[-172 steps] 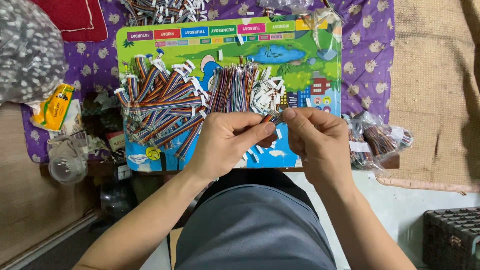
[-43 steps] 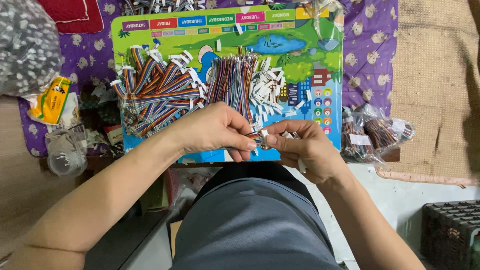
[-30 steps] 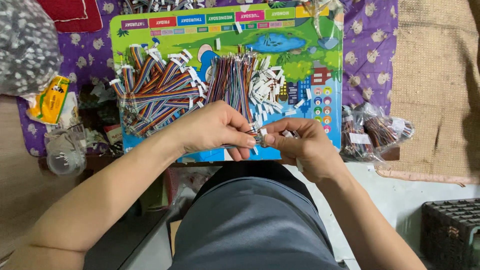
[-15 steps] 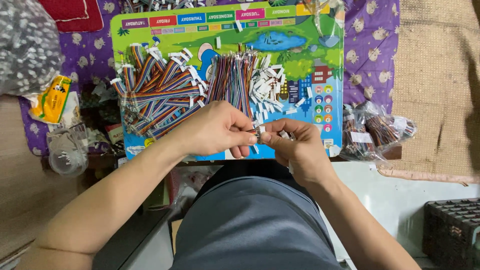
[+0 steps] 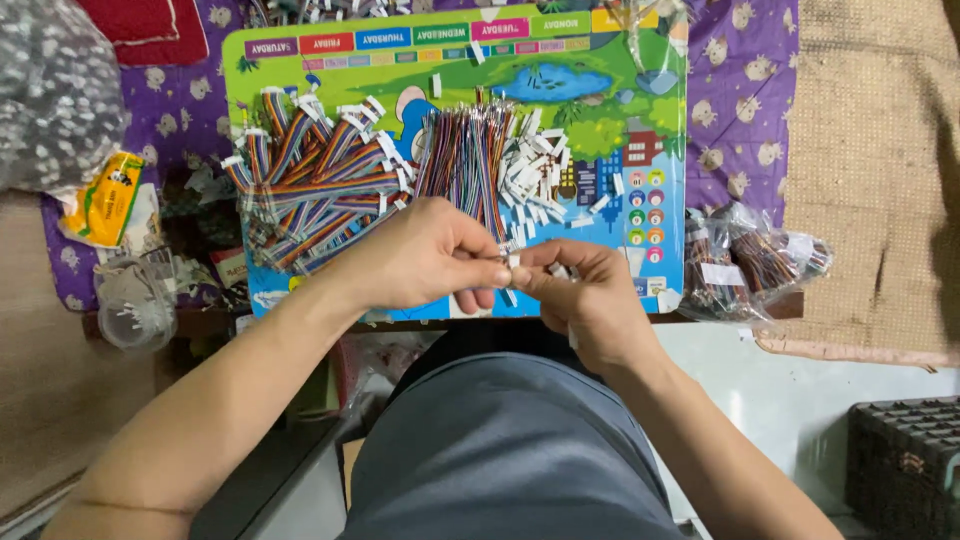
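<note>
My left hand (image 5: pixel 425 255) and my right hand (image 5: pixel 585 295) meet above the near edge of a colourful picture board (image 5: pixel 600 120). Between their pinched fingertips sits a small white connector (image 5: pixel 512 258) with thin wires running into my left hand. A loose pile of rainbow ribbon cables (image 5: pixel 310 190) lies on the board's left part. A bundle of thin coloured wires (image 5: pixel 465 165) lies in the middle, with white connectors (image 5: pixel 535 175) scattered to its right.
The board rests on a purple patterned cloth (image 5: pixel 740 90). Clear bags of wire bundles (image 5: pixel 755 260) lie at the right. A yellow packet (image 5: pixel 105 195) and a clear plastic cup (image 5: pixel 130 305) are at the left, a speckled bag (image 5: pixel 50 90) beyond. A dark crate (image 5: pixel 905 460) stands lower right.
Both hands have stayed together at the board's near edge with only small finger movements on the connector. The view has shifted slightly.
</note>
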